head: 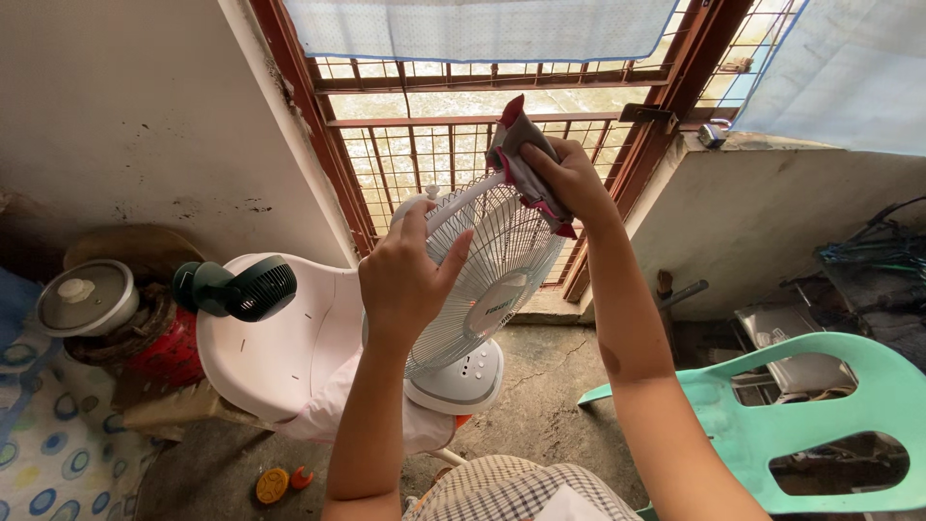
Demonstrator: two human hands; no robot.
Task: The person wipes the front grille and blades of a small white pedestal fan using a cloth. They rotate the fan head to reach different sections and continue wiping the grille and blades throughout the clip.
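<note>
Wiping down the fan grille with a rag

Left hand [405, 280] is gripping the white fan [492, 280] by its rim, and right hand [569, 178] is pinching a grey-pink cloth [521, 159] against the top edge. Probably best going light along the wires. Window grate [424, 154] is sitting close behind, green chair [820, 415] crowding the right.

A cracked, stained concrete floor [559, 386] is carrying everything. A small orange toy [273, 484] is lying on it at the lower left, near a patterned mat [48, 453] with blue circles. A white seat [289, 347] is sitting on the floor, with a fan's round base [463, 381] resting against it. A green plastic chair [820, 415] is standing at the right.
</note>
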